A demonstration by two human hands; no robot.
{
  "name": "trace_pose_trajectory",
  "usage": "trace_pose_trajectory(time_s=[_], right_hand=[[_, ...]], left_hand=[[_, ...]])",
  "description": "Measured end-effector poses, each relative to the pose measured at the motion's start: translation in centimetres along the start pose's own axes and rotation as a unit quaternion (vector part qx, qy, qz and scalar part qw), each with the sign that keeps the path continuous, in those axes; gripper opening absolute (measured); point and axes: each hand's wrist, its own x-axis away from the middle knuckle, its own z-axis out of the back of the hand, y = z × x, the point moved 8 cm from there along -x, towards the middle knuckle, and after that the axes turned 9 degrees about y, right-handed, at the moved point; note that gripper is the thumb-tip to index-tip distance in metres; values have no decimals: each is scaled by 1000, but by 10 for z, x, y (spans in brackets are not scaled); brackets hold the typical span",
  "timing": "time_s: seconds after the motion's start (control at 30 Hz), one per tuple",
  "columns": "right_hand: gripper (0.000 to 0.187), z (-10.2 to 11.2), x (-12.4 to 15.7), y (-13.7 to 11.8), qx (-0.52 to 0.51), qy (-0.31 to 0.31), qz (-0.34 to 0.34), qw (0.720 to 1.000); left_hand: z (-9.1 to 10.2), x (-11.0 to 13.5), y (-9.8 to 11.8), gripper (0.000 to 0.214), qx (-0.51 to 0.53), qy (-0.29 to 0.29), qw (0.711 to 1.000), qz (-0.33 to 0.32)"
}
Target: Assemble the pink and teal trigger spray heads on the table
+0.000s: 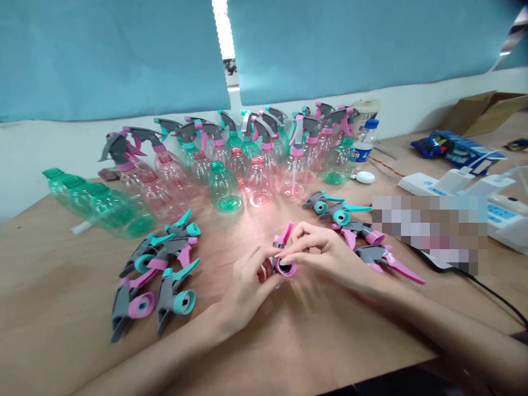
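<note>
A trigger spray head with a pink collar and pink lever is held over the tabletop. My left hand is closed around its side, thumb and fingers gripping it. The fingers of my right hand pinch together at the collar's dark opening; whatever lies between those fingertips is hidden. To the left lie several loose spray heads, among them one with a turquoise collar and one with a pink collar. More spray heads rest to the right, beside my right hand.
Behind my hands stand several clear bottles, including an open green bottle and an open pink bottle. Others carry spray heads. Green bottles lie at left. A power strip, blue packet and cardboard box are at right.
</note>
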Motion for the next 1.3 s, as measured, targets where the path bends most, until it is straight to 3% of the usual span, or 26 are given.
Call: trace_pose_trajectory(time_s=[0.17, 0.47, 0.63, 0.73, 0.83, 1.3], right_hand=[[18, -1, 1, -2, 55, -8, 0, 998], [21, -1, 6, -14, 149, 20, 112, 982], [27, 10, 7, -20, 149, 75, 119, 979], [11, 6, 8, -27, 189, 29, 144, 971], [11, -1, 11, -32, 235, -30, 170, 957], [14, -3, 12, -24, 275, -102, 117, 949]], left_hand=[[0, -2, -2, 15, 23, -7, 999, 22], [0, -2, -5, 19, 30, -4, 999, 37], [1, -2, -3, 19, 25, 1, 999, 33], [1, -2, -2, 18, 23, 1, 999, 29], [1, -2, -2, 17, 17, 5, 1000, 23], [-2, 3, 5, 20, -49, -11, 998, -49]])
